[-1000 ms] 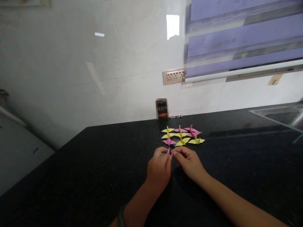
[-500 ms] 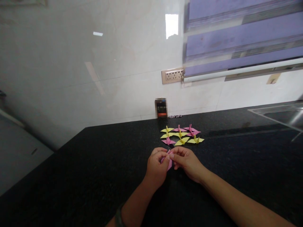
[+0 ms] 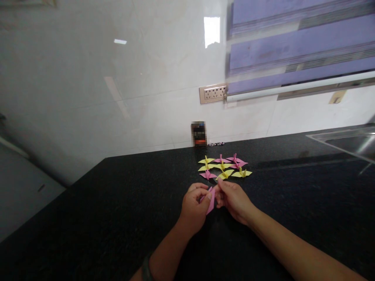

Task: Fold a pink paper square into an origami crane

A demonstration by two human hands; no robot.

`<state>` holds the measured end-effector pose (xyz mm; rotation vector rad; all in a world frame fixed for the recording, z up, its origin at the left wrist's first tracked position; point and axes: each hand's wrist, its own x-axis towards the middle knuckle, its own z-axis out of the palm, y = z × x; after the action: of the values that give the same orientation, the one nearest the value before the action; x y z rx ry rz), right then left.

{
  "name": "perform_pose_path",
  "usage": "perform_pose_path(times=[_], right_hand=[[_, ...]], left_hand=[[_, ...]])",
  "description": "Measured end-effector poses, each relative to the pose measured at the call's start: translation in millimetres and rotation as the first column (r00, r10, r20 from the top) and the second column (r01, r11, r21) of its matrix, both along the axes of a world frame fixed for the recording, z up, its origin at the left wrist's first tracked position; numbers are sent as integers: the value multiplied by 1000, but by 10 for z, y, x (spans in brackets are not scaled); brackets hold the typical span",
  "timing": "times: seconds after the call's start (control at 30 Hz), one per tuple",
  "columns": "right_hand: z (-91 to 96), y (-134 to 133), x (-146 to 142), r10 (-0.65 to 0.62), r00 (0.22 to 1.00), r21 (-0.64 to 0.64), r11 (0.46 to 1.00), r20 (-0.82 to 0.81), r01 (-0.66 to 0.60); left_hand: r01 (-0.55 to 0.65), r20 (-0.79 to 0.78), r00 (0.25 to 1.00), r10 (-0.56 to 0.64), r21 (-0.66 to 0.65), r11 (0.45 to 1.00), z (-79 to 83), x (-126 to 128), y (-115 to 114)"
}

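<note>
Has turned the pink folded paper (image 3: 210, 204) a little since half a second ago, baring more of its flat face and letting its lower point hang down between the two hands. Has also raised the forefinger of the right hand (image 3: 234, 199) higher, toward the far edge of the bench (image 3: 117, 203). Pinches the paper's upper part with the left hand (image 3: 193, 207), fingers curled in around it, and grips the same paper from the other side with the right thumb and fingers, so both hands are closed on it. Holds it about midway across the bench's width, well back from the far edge; cannot tell whether the lower point touches the dark surface. Wears a dark band (image 3: 145, 271) on the left wrist. Just beyond the hands, nearer the far edge: a cluster of yellow and pink paper cranes (image 3: 224, 168) laid in close rows, wings touching. At the far edge, against the pale wall: a small dark box (image 3: 198, 134), blurred. Above that on the wall: a socket plate (image 3: 213, 93), beside a purple blind (image 3: 293, 47). Toward the far right corner: a steel sink (image 3: 351, 142).
</note>
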<state>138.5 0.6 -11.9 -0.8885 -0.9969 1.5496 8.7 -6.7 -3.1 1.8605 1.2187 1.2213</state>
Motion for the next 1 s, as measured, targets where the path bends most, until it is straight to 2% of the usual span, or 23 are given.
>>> perform_pose_path(times=[0.1,0.27,0.43,0.57,0.67,0.73,0.8,0.83,1.0], right_hand=[[-5,1,9,14,1000,35,999,14,-14],[-25,0,11,-56,989,121,992,139,39],[1,-5,19,-37,986,149,989,162,12],[4,7,39,-79,974,210,977,211,34],[-13,26,57,-160,962,237,966,221,106],[-20,34,66,-194,955,256,957,225,135],[-21,36,69,-210,950,269,952,232,145],[-19,34,68,-211,948,271,952,236,144],[3,13,44,-148,958,267,961,247,80]], left_hand=[[-7,22,1000,7,-6,1000,-21,-2,9],[6,59,998,-4,-35,999,-12,1,5],[16,218,976,19,-155,988,15,9,13],[180,471,882,-19,-299,937,-22,22,33],[224,612,788,60,-376,899,-54,28,40],[288,608,791,62,-460,840,-62,25,32],[344,563,827,15,-527,777,-61,18,16],[355,541,841,-8,-541,763,-59,15,9],[292,515,857,27,-527,798,-43,14,2]])
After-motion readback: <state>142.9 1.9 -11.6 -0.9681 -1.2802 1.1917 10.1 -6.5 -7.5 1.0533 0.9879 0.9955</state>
